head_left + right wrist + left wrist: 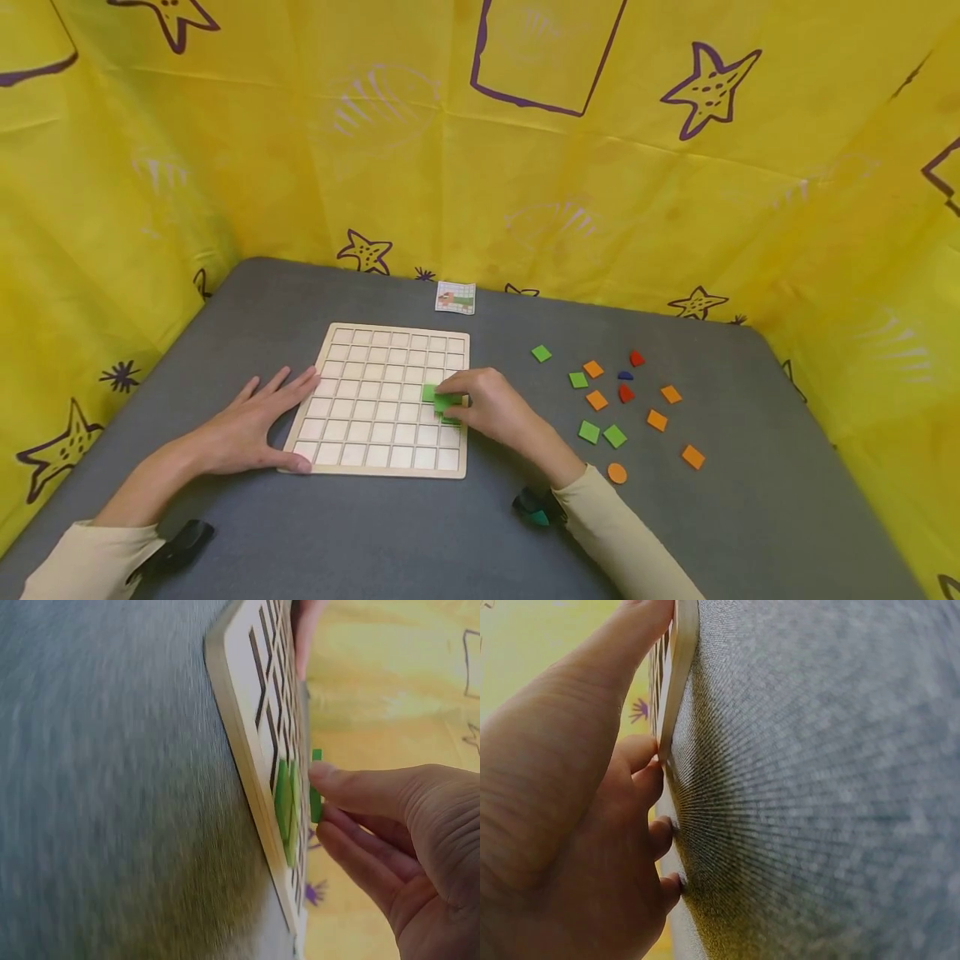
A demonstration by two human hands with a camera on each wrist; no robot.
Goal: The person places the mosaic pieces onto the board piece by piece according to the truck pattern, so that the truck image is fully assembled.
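Observation:
A pale wooden grid board (375, 433) lies on the grey table. My left hand (251, 425) rests at its left edge with fingers spread, the thumb at the lower left corner. In the left wrist view the thumb touches the board's rim (678, 675). My right hand (491, 404) pinches a green square tile (316, 786) between thumb and fingers, just above the board's right side. Below it, green tiles (283, 802) sit in the grid cells; one green tile (429, 392) shows left of the fingertips. The right fingers partly hide these tiles in the head view.
Right of the board lie loose pieces: green squares (588, 432), orange squares (657, 420), red pieces (626, 392), a blue half-round (626, 376) and an orange disc (617, 473). A small picture card (455, 298) lies behind the board. Yellow patterned cloth (420, 167) surrounds the table.

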